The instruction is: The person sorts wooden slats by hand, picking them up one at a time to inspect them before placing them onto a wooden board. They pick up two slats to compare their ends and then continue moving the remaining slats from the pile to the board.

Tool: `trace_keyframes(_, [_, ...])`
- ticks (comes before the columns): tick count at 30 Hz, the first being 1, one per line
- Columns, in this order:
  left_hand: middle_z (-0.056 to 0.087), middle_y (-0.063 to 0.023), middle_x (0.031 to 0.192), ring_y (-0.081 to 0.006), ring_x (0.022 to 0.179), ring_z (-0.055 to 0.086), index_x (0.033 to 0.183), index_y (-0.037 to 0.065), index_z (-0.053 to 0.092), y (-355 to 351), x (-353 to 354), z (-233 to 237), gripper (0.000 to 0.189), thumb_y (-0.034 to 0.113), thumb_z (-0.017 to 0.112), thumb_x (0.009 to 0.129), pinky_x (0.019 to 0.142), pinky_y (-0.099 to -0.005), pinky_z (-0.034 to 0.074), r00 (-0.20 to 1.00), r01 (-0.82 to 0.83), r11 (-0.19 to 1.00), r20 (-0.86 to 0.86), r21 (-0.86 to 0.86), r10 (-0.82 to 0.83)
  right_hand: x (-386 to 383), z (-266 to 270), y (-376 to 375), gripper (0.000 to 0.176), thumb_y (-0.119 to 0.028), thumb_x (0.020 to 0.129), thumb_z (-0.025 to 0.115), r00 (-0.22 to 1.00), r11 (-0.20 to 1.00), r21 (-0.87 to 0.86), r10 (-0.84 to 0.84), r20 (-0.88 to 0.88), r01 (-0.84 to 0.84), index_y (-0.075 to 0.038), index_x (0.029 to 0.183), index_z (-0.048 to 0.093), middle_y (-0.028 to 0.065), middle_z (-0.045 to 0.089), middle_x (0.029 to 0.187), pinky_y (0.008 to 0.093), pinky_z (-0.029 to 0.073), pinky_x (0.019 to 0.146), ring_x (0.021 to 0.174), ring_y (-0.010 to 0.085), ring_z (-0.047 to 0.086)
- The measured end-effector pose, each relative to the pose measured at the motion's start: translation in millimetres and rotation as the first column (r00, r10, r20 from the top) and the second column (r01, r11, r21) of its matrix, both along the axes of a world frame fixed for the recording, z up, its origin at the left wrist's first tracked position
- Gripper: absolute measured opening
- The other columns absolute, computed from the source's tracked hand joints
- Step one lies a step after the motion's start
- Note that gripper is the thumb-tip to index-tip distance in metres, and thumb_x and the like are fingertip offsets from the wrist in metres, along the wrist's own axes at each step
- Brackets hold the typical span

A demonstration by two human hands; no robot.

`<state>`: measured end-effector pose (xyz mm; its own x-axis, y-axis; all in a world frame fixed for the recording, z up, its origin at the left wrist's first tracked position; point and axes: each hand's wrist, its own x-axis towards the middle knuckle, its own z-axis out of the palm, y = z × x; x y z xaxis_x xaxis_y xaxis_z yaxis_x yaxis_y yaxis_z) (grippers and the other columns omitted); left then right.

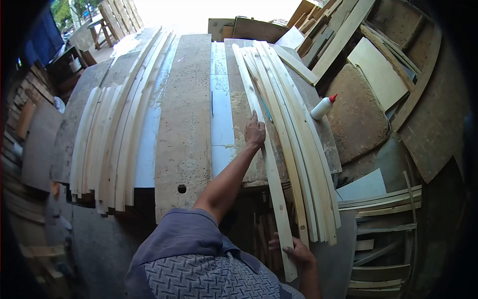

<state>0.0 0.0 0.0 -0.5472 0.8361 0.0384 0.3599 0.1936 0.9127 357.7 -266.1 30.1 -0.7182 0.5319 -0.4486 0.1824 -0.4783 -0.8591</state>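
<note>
A long pale wooden strip [274, 174] runs from the far side of the workbench [184, 109] past its near edge. My left hand [255, 131] is closed on its middle. Near the strip's close end, my right hand [298, 251] grips it, with the fingers partly behind the wood. Just right of this strip lie several more long strips [303, 144], side by side. A thin blue-green pencil-like item [267, 109] rests between the held strip and the others. A white bottle with a red cap [322, 107] stands beyond them at the right.
Another group of long strips [117, 134] covers the bench's left part. Wood offcuts and boards [343, 35] are piled at the back right. Curved wooden pieces [381, 229] sit in a rack at the lower right. A dark pen-like item [212, 103] lies mid-bench.
</note>
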Motion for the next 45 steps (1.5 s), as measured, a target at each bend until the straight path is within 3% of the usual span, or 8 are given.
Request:
trace_keyframes(2, [0.053,-0.0276,0.132,-0.0396,0.113,0.056,0.152,0.002,0.031,4.8,-5.0,-12.4,0.068,0.021,0.05,0.089,0.1,-0.0466,0.044,0.998,-0.067,0.995,0.01,0.078,0.066,-2.5,2.3,-10.9,0.073,-0.035,0.09,0.069,0.994,0.985,-0.172,-0.051,-0.092,0.034,0.002,0.143,0.035,0.024,0.066,0.11,0.0448,0.053,0.09,0.096,0.0337,0.069])
trace_keyframes(5, [0.056,-0.0291,0.128,-0.041,0.112,0.057,0.151,0.0,0.031,-50.9,16.4,-17.0,0.068,0.019,0.05,0.088,0.1,-0.0462,0.044,0.993,-0.112,0.979,0.054,0.17,0.105,35.9,1.3,-71.2,0.064,-0.028,0.092,0.067,0.991,0.959,-0.276,-0.092,-0.101,0.061,0.003,0.14,0.038,0.0243,0.066,0.104,0.0422,0.056,0.081,0.089,0.0322,0.071])
trace_keyframes(10, [0.055,-0.0284,0.133,-0.0371,0.121,0.055,0.15,-0.003,0.031,-92.4,-5.2,-34.8,0.067,0.017,0.049,0.089,0.105,-0.0399,0.041,0.982,-0.065,0.981,0.184,0.181,0.031,15.7,-1.2,-116.3,0.046,-0.028,0.095,0.064,0.981,0.93,-0.342,-0.173,-0.086,0.134,-0.002,0.129,0.046,0.0089,0.057,0.077,0.029,0.048,0.052,0.056,0.0147,0.054])
trace_keyframes(14, [0.051,-0.0272,0.141,-0.0342,0.129,0.053,0.15,-0.004,0.029,-122.8,-35.9,-37.5,0.069,0.017,0.053,0.089,0.109,-0.0357,0.039,0.967,0.054,0.993,0.241,0.107,-0.079,-12.7,1.4,-139.0,0.031,-0.027,0.1,0.058,0.985,0.947,-0.273,-0.173,0.004,0.168,-0.005,0.119,0.049,0.0072,0.056,0.076,0.0271,0.047,0.051,0.056,0.0133,0.053])
trace_keyframes(23, [0.051,-0.028,0.137,-0.0387,0.128,0.05,0.152,-0.001,0.025,-121.3,-80.3,-33.3,0.083,0.027,0.066,0.086,0.111,-0.0403,0.038,0.986,0.15,0.988,0.072,-0.03,-0.147,-55.7,7.2,-137.7,0.032,-0.035,0.102,0.054,0.972,0.937,-0.259,-0.22,0.086,0.235,-0.006,0.114,0.05,0.0073,0.056,0.074,0.0276,0.046,0.049,0.055,0.014,0.053])
trace_keyframes(29, [0.037,-0.0264,0.147,-0.0407,0.136,0.039,0.151,0.0,0.027,-123.9,-121.0,-40.8,0.083,0.029,0.068,0.085,0.115,-0.0413,0.033,0.97,0.218,0.973,0.09,0.075,-0.224,-96.8,13.4,-136.8,0.038,-0.042,0.101,0.052,0.938,0.912,-0.265,-0.254,0.234,0.314,-0.005,0.108,0.051,0.0089,0.058,0.072,0.0312,0.047,0.051,0.055,0.0168,0.054])
trace_keyframes(33, [0.027,-0.0221,0.154,-0.0398,0.138,0.036,0.151,0.002,0.026,-118.0,-136.2,-36.6,0.084,0.031,0.069,0.085,0.114,-0.0438,0.033,0.964,0.249,0.968,-0.092,-0.01,-0.249,-107.9,-2.8,-139.2,0.039,-0.044,0.101,0.052,0.901,0.89,-0.275,-0.263,0.346,0.365,-0.006,0.105,0.052,0.0093,0.059,0.072,0.0328,0.047,0.051,0.055,0.0181,0.055])
trace_keyframes(45, [0.003,-0.0162,0.164,-0.0366,0.149,0.014,0.156,0.006,0.019,-115.1,-132.2,-26.1,0.096,0.045,0.065,0.082,0.112,-0.0551,0.024,0.923,0.29,0.946,-0.217,-0.145,-0.317,-160.2,22.3,-156.1,0.035,-0.04,0.101,0.054,0.737,0.945,0.156,-0.323,0.594,0.289,-0.005,0.103,0.054,0.007,0.059,0.066,0.0296,0.046,0.048,0.052,0.0152,0.057])
